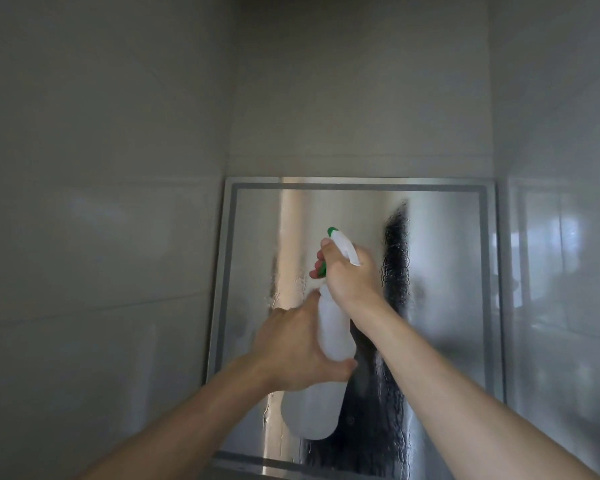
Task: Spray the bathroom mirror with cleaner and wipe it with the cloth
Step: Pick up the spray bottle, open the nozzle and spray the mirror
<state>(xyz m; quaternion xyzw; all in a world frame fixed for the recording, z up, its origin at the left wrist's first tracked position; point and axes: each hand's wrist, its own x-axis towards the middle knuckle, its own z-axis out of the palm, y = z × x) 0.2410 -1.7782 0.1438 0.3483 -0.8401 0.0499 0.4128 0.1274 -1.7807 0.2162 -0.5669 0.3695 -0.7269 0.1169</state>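
Note:
A square mirror [447, 258] with a grey border hangs in the corner of a tiled wall, its glass wet with droplets and runs. In front of it I hold a translucent white spray bottle [321, 403] with a green nozzle and trigger, pointed at the glass. My right hand [349, 271] grips the spray head with fingers on the green trigger. My left hand [291, 351] wraps around the bottle's body lower down. No cloth is in view.
Pale glossy wall tiles [101, 237] close in on the left, with another tiled wall [561, 271] on the right. A metal ledge [257, 467] runs below the mirror's bottom edge.

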